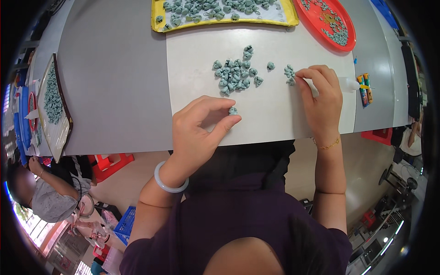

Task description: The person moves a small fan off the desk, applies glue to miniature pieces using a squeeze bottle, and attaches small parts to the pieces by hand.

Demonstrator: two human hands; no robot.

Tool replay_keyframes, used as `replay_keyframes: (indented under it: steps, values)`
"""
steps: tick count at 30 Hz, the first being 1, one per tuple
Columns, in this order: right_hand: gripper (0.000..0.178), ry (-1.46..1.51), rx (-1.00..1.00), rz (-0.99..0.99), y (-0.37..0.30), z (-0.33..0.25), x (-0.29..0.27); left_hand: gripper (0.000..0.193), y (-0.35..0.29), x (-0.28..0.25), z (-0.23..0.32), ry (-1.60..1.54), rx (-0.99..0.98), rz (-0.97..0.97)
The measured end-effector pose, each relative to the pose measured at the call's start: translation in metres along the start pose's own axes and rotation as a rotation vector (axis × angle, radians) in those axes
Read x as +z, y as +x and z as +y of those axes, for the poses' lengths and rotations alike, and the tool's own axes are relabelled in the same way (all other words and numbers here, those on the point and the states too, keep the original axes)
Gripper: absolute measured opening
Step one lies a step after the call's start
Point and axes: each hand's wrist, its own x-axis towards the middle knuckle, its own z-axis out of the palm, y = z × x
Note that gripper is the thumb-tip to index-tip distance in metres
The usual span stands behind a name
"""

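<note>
Tabletop [114,91] in grey spans the view's upper half, with a white panel [275,114] along its middle. At twelve o'clock, a yellow tray [290,13] holds many rounded grey-green pieces; just past nine, a pale tray [54,140] with a dark edge bears a heap of smaller ones; between one and two, a red tray [313,25] carries tiny bits.

Left hand [206,121], near the dial's centre, pinches one grey-green piece [233,111] between thumb and fingertips. Right hand [321,87], toward two o'clock, has thumb and index finger nearly together at the edge of a small cluster [289,74]; whether they grip a bit, I cannot tell. From the left hand, a loose pile [233,75] lies at one o'clock. White glue bottle [350,84]: three o'clock from the right hand, just beside two slim tubes [365,91].
</note>
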Motion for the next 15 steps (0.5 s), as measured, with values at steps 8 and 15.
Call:
replay_keyframes:
  steps: [8,15]
  values:
    - [0.009,0.003,-0.039,-0.080,0.023,0.005,0.007,0.020,0.000,0.000,0.001,-0.019,0.003,-0.001]
    - [0.004,0.209,0.117,-0.255,0.036,0.007,0.012,0.020,0.000,0.000,0.001,-0.045,-0.004,0.012]
